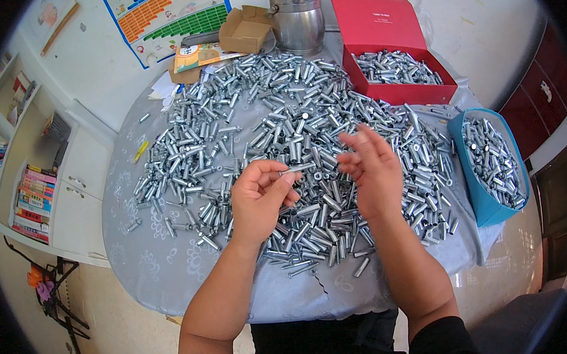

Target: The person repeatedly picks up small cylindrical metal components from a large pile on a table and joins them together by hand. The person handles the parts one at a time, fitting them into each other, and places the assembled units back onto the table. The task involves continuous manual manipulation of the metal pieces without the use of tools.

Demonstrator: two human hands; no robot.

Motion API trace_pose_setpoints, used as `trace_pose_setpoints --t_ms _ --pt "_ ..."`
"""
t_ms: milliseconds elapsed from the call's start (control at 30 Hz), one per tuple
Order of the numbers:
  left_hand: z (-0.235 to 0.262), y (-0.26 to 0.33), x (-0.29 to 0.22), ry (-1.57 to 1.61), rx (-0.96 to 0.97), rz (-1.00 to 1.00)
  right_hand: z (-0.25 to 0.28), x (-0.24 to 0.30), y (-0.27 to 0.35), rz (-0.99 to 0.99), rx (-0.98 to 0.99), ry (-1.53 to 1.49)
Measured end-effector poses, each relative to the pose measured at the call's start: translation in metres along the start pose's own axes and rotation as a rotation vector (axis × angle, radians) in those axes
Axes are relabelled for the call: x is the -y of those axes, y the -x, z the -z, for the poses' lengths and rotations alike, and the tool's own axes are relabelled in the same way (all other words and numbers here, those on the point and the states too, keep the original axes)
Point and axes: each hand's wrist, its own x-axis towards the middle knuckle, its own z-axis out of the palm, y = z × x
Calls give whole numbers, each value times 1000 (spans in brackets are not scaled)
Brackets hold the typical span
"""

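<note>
Over the middle of the table, my left hand (257,197) pinches a slim silver bolt (300,167) between thumb and fingers; the bolt lies nearly level and points to the right. A short gap away is my right hand (375,174), raised above the pile, its fingers apart and curled a little with nothing visible in them. Beneath both hands spreads a wide heap of silver metal bolts and tube-like sleeves (324,204). Single pieces lie loose along the heap's front and left edges.
A grey patterned cloth covers the round table (149,263). At the back right stands an open red box (408,93) of metal pieces, with a filled teal bin (483,207) at the right. A steel pot (298,20) and a cardboard box (245,30) stand behind the heap.
</note>
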Motion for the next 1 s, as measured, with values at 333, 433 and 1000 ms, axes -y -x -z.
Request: trace_pose_setpoints --t_ms 333,433,1000 --pt "-1 1 -5 -16 37 -9 -3 -1 14 -115 392 437" --pt "8 1 -17 -195 -14 -105 2 4 7 -166 247 379" --pt "33 10 -44 -1217 437 -290 4 -6 2 11 114 119"
